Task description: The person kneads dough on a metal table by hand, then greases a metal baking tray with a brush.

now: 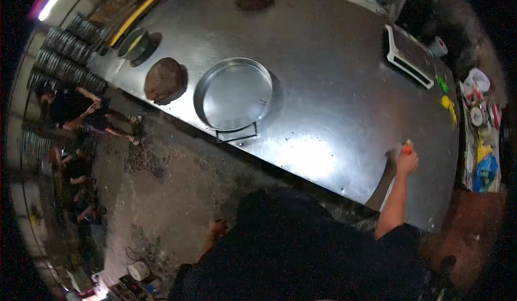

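My right hand (pixel 407 162) is closed around a small orange object (pixel 407 148) with a pale tip, held over the right part of the metal table (pixel 328 85); its exact kind I cannot tell. Down by my side, off the table's front edge, hangs my left hand (pixel 218 229), small and dim, with its fingers not clearly shown. A round, shallow metal pan (pixel 237 93) with a handle (pixel 237 134) lies at the front edge. Left of it sits a brown lump (pixel 165 80), and beyond that a metal bowl (pixel 134 46) with something yellow inside.
Another brown mass (pixel 254 0) lies at the table's far side. A white-framed scale-like device (pixel 412 56) stands at the right, near yellow (pixel 449 109) and green (pixel 442 84) items. A cluttered shelf (pixel 479 134) borders the right end. People (pixel 75 104) sit at the left.
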{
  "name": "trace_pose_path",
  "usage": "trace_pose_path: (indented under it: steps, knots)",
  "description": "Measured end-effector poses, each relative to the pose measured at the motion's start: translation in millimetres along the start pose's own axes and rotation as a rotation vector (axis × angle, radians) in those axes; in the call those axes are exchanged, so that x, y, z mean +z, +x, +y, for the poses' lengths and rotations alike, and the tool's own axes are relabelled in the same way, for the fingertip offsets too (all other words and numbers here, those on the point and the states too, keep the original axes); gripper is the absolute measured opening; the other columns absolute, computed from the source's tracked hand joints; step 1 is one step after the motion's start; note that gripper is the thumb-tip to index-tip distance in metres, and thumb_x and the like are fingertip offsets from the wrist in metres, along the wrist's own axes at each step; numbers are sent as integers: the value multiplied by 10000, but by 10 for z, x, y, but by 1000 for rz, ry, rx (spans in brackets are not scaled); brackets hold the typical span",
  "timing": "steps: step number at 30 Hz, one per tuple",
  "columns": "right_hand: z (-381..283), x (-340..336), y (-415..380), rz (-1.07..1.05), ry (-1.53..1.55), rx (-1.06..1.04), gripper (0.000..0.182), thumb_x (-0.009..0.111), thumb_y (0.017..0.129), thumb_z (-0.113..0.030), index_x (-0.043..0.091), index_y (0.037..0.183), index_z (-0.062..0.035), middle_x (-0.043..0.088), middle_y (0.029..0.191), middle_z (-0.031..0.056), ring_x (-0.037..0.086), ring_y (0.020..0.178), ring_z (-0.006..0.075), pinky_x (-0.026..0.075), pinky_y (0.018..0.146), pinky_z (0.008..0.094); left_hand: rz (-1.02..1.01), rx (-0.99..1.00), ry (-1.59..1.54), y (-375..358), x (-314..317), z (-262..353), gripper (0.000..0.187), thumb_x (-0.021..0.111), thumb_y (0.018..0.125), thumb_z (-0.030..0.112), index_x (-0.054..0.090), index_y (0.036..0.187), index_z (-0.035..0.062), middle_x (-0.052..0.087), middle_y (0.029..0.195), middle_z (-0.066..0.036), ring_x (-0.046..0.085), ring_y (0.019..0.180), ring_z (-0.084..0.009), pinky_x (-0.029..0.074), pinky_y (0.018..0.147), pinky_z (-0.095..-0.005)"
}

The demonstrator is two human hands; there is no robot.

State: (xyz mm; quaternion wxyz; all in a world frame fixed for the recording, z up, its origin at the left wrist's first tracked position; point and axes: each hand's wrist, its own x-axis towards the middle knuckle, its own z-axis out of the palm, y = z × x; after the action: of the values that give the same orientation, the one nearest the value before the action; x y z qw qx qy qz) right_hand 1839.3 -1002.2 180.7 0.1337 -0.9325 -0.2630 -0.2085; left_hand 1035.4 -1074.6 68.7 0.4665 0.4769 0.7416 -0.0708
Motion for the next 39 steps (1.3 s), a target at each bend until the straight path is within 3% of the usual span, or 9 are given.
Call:
trace_pose_path:
  steps: [4,5,6,15,25,27,30,35,39]
  knots:
    - [-839,-696,-880,-84,194,-53,384,681,794,-436,720,1057,-158,697,876,144,653,771,341,514,682,431,164,147,116,397,-478,324,337,617,860,358,724,988,64,692,808,-135,677,811,-290,517,725,-404]
    - [-1005,-765,-1118,-72,301,-120,387,686,795,-428,717,1067,-154,700,853,133,658,737,329,512,658,420,450,541,-44,714,-319,-1,301,620,854,323,721,980,69,689,766,-118,670,740,-311,516,675,-413]
    - [-1134,-781,-1364,-64,396,-185,391,690,795,-420,714,1076,-149,703,830,122,662,704,317,510,634,409,151,131,-218,460,-614,426,299,633,828,280,702,1033,73,700,891,-142,663,801,-331,520,704,-414]
    - [-1955,-1299,-2739,-100,877,-684,233,657,848,-219,695,1073,-175,705,992,107,687,758,249,531,646,325,231,297,276,860,-203,-221,220,655,743,267,689,867,89,643,747,-133,633,727,-305,516,735,-438]
    - [-486,-1029,-2145,-76,697,-557,326,579,894,-224,629,1154,-34,632,1195,170,634,1047,315,524,852,391,665,204,513,408,386,-1786,166,632,795,225,674,675,119,592,655,-110,588,654,-290,524,694,-424]
    - [-412,-1033,-2078,-58,457,-478,294,571,917,-225,637,1183,-118,647,1191,107,664,912,260,523,771,385,659,-200,394,543,489,-1937,491,687,743,425,615,1150,159,656,1016,-153,627,965,-313,525,779,-461]
    - [-294,-987,-2092,58,519,-737,265,585,909,-163,642,1162,-111,641,1202,105,663,929,242,533,792,332,428,95,542,156,332,-1234,185,593,827,203,685,715,88,635,686,-107,631,672,-259,530,618,-400]
    - [534,-885,-1726,110,663,-842,270,576,908,-97,635,1171,-94,626,1228,109,653,980,234,534,820,317,373,64,-36,118,165,-239,167,591,793,240,708,786,120,668,775,-127,656,742,-284,533,681,-397]
    - [1708,-665,-1006,56,149,-437,310,546,917,-202,632,1172,-49,675,1096,142,663,944,343,549,804,380,298,10,-306,-3,164,317,200,590,767,269,726,843,145,695,845,-143,675,798,-303,536,732,-395]
